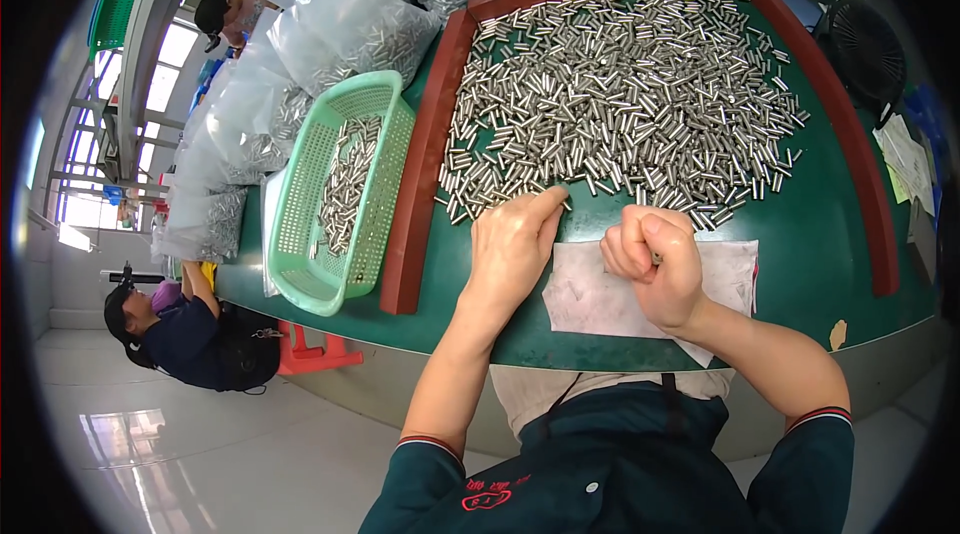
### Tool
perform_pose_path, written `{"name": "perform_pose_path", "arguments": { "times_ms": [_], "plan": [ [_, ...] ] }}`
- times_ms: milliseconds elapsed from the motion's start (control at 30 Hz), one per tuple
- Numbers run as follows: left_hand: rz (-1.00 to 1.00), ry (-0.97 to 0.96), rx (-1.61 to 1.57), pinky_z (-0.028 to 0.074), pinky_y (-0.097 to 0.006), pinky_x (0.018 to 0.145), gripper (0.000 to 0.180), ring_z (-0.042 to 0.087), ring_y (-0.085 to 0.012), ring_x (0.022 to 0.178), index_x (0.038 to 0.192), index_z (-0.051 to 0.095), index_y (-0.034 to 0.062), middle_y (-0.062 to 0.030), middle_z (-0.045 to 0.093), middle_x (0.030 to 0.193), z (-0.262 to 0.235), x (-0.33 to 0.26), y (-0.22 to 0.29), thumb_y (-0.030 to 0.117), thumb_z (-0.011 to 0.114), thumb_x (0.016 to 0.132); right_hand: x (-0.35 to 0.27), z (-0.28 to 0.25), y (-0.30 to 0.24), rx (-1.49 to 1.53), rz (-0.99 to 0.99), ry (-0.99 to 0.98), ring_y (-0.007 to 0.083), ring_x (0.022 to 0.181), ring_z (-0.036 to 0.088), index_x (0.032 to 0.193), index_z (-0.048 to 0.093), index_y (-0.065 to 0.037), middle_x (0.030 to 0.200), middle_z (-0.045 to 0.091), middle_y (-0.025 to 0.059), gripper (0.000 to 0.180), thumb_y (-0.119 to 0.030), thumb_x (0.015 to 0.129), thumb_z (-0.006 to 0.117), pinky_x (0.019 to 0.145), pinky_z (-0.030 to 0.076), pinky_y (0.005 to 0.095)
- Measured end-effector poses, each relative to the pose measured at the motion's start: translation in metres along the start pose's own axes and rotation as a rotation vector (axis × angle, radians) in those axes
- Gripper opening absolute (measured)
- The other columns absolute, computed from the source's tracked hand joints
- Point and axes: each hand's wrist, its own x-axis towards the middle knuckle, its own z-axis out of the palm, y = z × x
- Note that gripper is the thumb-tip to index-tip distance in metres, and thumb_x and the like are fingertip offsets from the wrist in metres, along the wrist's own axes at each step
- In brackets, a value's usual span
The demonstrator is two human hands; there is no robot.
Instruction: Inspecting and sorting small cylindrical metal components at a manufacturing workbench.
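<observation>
Steel pins (620,94) are lying spread across the green table (820,264), inside its red rim (425,154). I am seeing the left hand (510,249) resting flat, fingers extended and open, fingertips touching the pile's near edge. The right hand (655,264) is curling into a fist above a white cloth (590,299); whether it is gripping pins I cannot tell. A green basket (340,194) is sitting left, holding more pins.

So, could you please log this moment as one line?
left hand: flat on metal pins | right hand: fist over white cloth | green basket beside
</observation>
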Motion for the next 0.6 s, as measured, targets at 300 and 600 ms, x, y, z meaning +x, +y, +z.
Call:
{"name": "perform_pose_path", "arguments": {
  "times_ms": [300, 600],
  "plan": [
    [-0.030, -0.311, -0.317, 0.034, -0.024, 0.041, 0.008, 0.038, -0.0093, 0.041, 0.075, 0.063, 0.0013, -0.0043, 0.043, 0.048, -0.018, -0.013, 0.016, 0.001, 0.061, 0.068, 0.001, -0.006, 0.006, 0.012, -0.038, 0.022, 0.0079, 0.041, 0.020, 0.052, 0.029, -0.010, 0.043, 0.025, -0.0026, 0.035, -0.026, 0.083, 0.035, 0.041, 0.018, 0.0242],
    [-0.045, -0.301, -0.323, 0.029, -0.024, 0.039, 0.008, 0.031, -0.0075, 0.040, 0.074, 0.063, 0.0024, -0.0005, 0.033, 0.045, -0.015, -0.016, 0.018, 0.001, 0.063, 0.066, 0.003, -0.006, 0.003, 0.064, -0.080, -0.032, 0.0083, 0.040, 0.019, 0.052, 0.029, -0.010, 0.043, 0.026, -0.0023, 0.033, -0.024, 0.082, 0.036, 0.042, 0.019, 0.0247]
  ]
}}
